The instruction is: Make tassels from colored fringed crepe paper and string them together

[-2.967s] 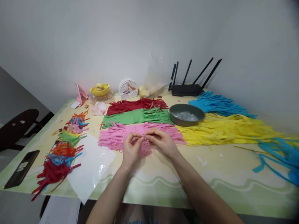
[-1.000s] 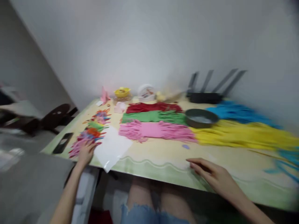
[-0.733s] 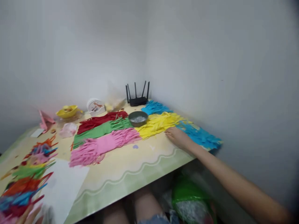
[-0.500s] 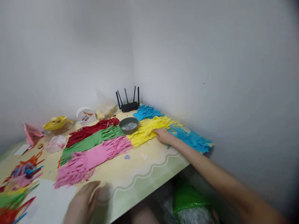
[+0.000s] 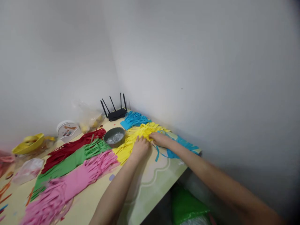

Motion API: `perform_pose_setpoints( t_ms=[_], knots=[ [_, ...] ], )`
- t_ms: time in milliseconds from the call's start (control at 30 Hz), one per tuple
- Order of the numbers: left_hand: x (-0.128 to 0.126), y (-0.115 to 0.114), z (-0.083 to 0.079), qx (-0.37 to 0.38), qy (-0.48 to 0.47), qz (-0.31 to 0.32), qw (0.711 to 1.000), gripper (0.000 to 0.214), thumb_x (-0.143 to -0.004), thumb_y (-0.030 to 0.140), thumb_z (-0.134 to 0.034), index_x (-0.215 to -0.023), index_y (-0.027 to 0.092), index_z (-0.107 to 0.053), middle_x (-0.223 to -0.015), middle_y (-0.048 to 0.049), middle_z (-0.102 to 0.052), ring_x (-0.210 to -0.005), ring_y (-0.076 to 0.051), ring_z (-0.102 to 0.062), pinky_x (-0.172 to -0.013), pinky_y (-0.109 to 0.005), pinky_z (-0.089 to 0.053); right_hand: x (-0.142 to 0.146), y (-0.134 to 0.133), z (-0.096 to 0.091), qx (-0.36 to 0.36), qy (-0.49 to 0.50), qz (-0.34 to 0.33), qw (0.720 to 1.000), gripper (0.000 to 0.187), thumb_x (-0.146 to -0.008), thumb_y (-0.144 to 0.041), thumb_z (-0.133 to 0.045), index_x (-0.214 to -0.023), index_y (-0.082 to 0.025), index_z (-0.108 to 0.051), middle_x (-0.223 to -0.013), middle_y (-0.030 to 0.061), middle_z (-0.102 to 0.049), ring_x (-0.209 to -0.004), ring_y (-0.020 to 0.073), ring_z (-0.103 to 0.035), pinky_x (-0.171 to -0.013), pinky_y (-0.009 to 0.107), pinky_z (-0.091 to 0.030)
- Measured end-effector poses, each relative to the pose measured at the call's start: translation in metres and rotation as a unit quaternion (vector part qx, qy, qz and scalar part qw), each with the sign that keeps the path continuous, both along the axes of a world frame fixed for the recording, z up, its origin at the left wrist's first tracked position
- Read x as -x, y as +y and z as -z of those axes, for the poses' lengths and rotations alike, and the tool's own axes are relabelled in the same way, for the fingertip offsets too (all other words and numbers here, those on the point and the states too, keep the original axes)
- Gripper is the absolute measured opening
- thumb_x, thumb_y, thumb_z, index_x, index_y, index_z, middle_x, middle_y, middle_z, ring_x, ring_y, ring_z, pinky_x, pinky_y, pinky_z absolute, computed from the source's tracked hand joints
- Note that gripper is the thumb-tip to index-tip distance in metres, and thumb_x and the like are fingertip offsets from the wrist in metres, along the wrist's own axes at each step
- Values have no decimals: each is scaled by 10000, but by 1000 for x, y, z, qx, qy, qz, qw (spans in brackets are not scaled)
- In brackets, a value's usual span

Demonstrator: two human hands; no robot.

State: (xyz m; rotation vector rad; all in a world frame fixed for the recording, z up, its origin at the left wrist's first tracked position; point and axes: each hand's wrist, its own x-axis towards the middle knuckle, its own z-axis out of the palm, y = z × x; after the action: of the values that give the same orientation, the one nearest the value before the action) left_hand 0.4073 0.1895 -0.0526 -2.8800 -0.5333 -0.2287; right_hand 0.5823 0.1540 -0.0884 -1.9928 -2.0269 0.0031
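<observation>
table (image 5: 148,182) | yellow paper (image 5: 128,144) | pink paper (image 5: 77,178) | bowl (image 5: 109,143) | router (image 5: 116,114)

Left hand (image 5: 140,147), right hand (image 5: 159,139) outstretched

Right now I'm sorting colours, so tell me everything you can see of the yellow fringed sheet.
The yellow fringed sheet looks like thin foam or paper, cut into long loose strips. It lies flat on the table near the far corner, beside the grey bowl. The left hand and right hand rest on it.

Plain grey walls (image 5: 187,62) meet in a corner; yellowish table (image 5: 152,182) (wavy green border) below.
</observation>
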Motion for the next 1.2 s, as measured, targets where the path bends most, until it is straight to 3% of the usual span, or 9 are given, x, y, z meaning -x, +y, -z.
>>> perform_pose_setpoints(
  t_ms=[133,267,400,667,1033,1200],
  knots=[
    [0,7,13,-22,24,-78,996,300,-891,137,-423,-965,52,-700,-985,-219,-650,-1041,-323,-557,-1029,-599,-282,-9,2,1,5,-48,-1,999,206,-931,-283,-549,-1047,-129,-621,-1092,78,-628,-1037,208,-590,-909,430,-477],
    [2,11,12,-24,41,-89,995,304,-885,162,-433,-904,76,-724,-986,-220,-637,-1047,-327,-518,-971,-519,-327,-20,2,-2,10,-62,-1,998,197,-937,-276,-539,-1045,-134,-622,-1078,72,-631,-1032,204,-591,-910,429,-478],
    [-15,17,8,-9,48,-81,996,289,-885,158,-433,-957,89,-704,-940,-197,-659,-1038,-295,-526,-881,-420,-361,-27,7,-6,24,-62,16,998,222,-932,-313,-548,-1041,-133,-621,-1075,72,-631,-988,193,-607,-873,408,-501],
    [-38,30,1,36,36,-127,991,344,-873,369,-514,-962,97,-704,-981,-184,-679,-941,-276,-626,-887,-416,-356,-30,14,-13,55,-60,35,996,241,-930,-320,-554,-1074,-136,-612,-1080,74,-629,-962,188,-616,-847,397,-518],
    [-43,39,-6,108,5,-201,974,256,-844,293,-520,-957,178,-720,-956,-144,-728,-949,-270,-651,-876,-405,-376,-28,9,-22,39,-26,39,998,222,-927,-312,-559,-1035,-129,-623,-1035,66,-644,-930,181,-626,-834,391,-520],
    [-43,36,-6,118,-44,-231,965,255,-838,193,-473,-928,150,-708,-956,-155,-723,-929,-251,-652,-831,-363,-394,-6,-12,-23,-24,10,34,999,224,-932,-173,-491,-1108,-116,-618,-1110,129,-644,-1083,221,-581,-937,370,-449]
  ],
)
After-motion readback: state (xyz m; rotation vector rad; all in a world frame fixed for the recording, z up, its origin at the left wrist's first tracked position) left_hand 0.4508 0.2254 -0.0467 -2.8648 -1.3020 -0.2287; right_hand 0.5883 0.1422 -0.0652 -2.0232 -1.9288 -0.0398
